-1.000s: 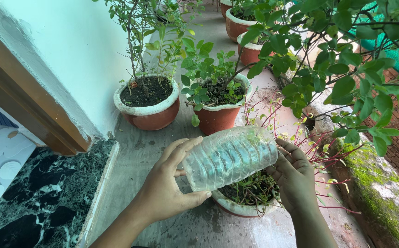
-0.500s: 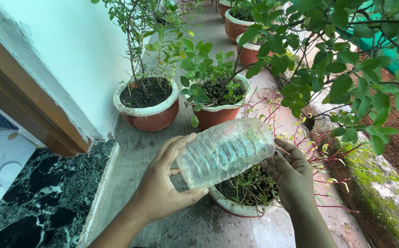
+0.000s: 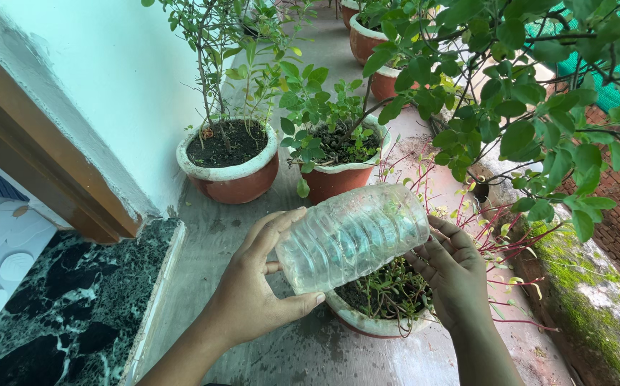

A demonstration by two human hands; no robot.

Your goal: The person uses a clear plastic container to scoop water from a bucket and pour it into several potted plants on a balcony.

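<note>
Bottle (image 3: 353,236) now sits lower and tilted over the pot (image 3: 374,323) than a second ago; left hand (image 3: 260,286) grips its base, right hand (image 3: 453,268) supports the neck end

Bare grey concrete floor (image 3: 217,236) lies open left of the hands. Two red-brown clay pots with white rims (image 3: 230,171) block ahead, and leafy green branches (image 3: 524,129) crowd in from the right.

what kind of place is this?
Likely a home balcony or terrace garden: terracotta pots of plants line a concrete ledge, a mossy parapet edges it, and both hands tilt a clear plastic bottle over one pot.
</note>
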